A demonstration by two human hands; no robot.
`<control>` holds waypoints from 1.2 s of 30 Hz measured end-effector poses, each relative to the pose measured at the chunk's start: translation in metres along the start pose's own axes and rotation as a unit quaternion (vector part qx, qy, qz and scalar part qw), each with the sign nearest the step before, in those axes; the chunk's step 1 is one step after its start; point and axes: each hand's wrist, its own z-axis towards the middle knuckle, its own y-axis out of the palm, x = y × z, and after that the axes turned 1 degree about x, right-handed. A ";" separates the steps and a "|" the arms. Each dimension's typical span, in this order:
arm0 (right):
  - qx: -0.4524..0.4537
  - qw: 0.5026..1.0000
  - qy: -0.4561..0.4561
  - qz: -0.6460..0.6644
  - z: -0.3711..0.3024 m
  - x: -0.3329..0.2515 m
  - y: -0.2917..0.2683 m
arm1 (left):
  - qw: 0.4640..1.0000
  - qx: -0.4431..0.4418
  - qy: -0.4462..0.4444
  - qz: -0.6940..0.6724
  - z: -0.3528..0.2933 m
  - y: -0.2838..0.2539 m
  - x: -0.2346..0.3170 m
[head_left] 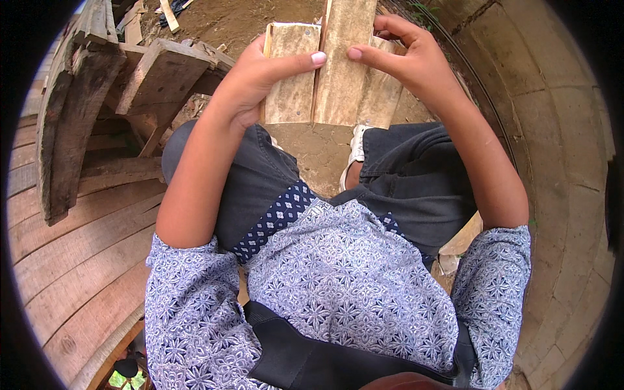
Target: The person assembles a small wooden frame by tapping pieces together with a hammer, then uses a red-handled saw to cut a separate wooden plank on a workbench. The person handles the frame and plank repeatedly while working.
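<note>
Three weathered wooden boards stand side by side in front of me above the dirt ground. The left board [290,78] is short, with small nail heads showing near its ends. My left hand [250,81] grips it by its left edge, the thumb lying across its face. Reaching higher than its neighbours, the middle board [341,81] runs past the top of the view. My right hand [419,62] closes on the right board [382,91] from the right, its thumb tip touching the middle one. The fingers behind the boards are mostly hidden.
Rough timbers [81,117] lean at the left beside a plank surface [84,260]. A curved-looking block wall [552,143] rises on the right. Wood scraps [170,16] lie on the dirt ground [218,29] ahead. A pale piece [463,235] sits by my right thigh.
</note>
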 end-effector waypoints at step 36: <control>0.007 0.998 -0.041 0.042 0.010 -0.001 -0.009 | 0.989 0.073 0.093 0.093 -0.007 0.005 0.017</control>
